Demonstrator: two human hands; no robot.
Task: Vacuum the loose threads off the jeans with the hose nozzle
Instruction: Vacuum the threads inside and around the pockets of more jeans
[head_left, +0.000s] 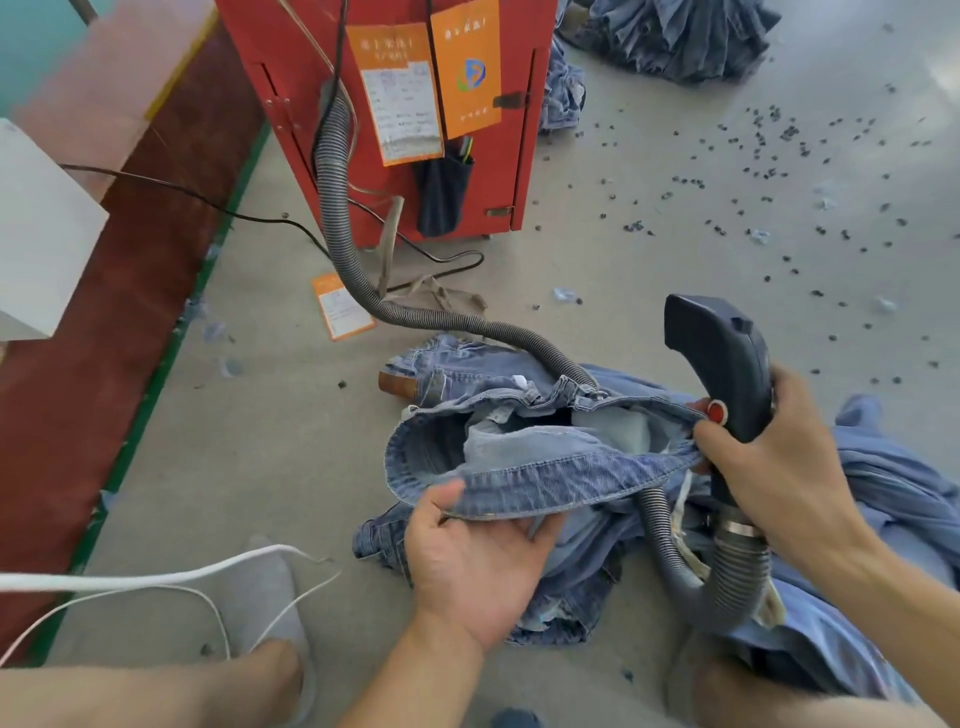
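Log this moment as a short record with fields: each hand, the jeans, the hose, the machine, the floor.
left hand: holds the near waistband edge, thumb on top
right hand: grips the nozzle handle and pinches the far waistband
jeans: on the floor, waist held open
hose: grey, ribbed, runs from the red machine across the jeans to the handle
floor: scattered dark scraps

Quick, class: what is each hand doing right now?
Left hand: pinches the jeans' waistband.
Right hand: grips the nozzle handle and waistband.
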